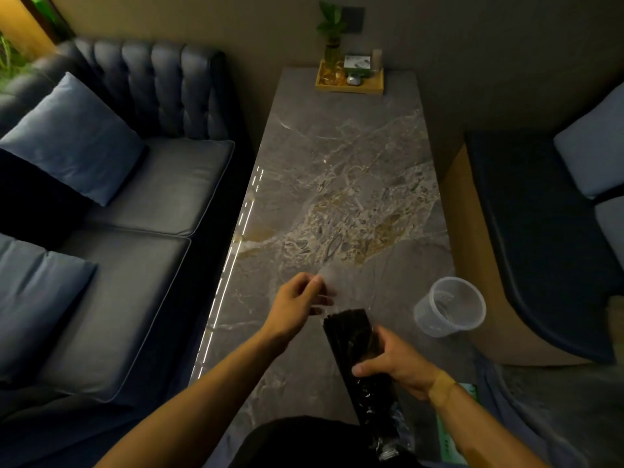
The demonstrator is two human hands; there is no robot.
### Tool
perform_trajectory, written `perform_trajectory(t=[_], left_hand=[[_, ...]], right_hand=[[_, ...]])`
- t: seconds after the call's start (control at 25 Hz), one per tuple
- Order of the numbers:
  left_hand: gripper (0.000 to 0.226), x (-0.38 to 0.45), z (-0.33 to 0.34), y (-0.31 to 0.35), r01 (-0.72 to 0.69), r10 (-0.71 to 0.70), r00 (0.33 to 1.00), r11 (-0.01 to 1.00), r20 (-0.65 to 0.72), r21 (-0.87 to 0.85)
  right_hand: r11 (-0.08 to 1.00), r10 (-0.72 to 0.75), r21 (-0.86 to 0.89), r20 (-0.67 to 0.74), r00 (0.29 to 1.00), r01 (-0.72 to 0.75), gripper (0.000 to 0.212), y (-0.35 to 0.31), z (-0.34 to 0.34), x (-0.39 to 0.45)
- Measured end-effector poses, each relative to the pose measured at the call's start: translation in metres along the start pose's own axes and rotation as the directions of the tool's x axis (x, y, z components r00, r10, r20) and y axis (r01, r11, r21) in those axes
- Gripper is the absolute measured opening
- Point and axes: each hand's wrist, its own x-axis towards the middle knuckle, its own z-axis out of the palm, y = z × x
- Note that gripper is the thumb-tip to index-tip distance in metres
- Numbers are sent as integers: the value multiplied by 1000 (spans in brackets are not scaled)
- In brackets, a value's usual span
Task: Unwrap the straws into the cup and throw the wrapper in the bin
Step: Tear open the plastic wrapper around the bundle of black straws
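Observation:
A bundle of black straws [351, 336] in a clear plastic wrapper [341, 282] is held over the near end of the marble table [337, 184]. My right hand [395, 363] grips the bundle around its middle. My left hand [300, 304] pinches the loose, blurred top of the wrapper just beyond the straw tips. A clear plastic cup [449, 307] stands empty to the right of the bundle, near the table's right edge. No bin is in view.
A wooden tray [349, 86] with a plant in a glass vase and small items sits at the table's far end. A dark blue sofa [135, 231] with cushions runs along the left. Another seat [547, 231] stands on the right.

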Motion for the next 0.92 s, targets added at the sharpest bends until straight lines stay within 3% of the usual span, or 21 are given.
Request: perform_trajectory(t=[0.16, 0.28, 0.4, 0.48, 0.64, 0.92], left_hand=[[34, 3, 4, 1, 170, -174, 985, 971, -8, -166], [48, 0, 2, -2, 282, -237, 958, 881, 160, -380], [55, -3, 4, -9, 301, -229, 945, 890, 235, -344], [46, -4, 8, -11, 268, -223, 957, 922, 184, -278], [9, -4, 13, -11, 224, -228, 973, 925, 24, -305], [4, -6, 20, -19, 167, -196, 968, 969, -158, -182]], right_hand=[[1000, 23, -14, 22, 999, -23, 71, -1, 1, -3], [999, 35, 7, -8, 999, -35, 73, 0, 0, -3], [999, 30, 14, -10, 1000, -30, 72, 2, 0, 0], [1000, 12, -1, 5, 1000, -12, 73, 4, 0, 3], [999, 0, -34, 3, 1000, 0, 73, 14, 0, 11], [972, -119, -226, -237, 964, 64, 85, 21, 11, 26]])
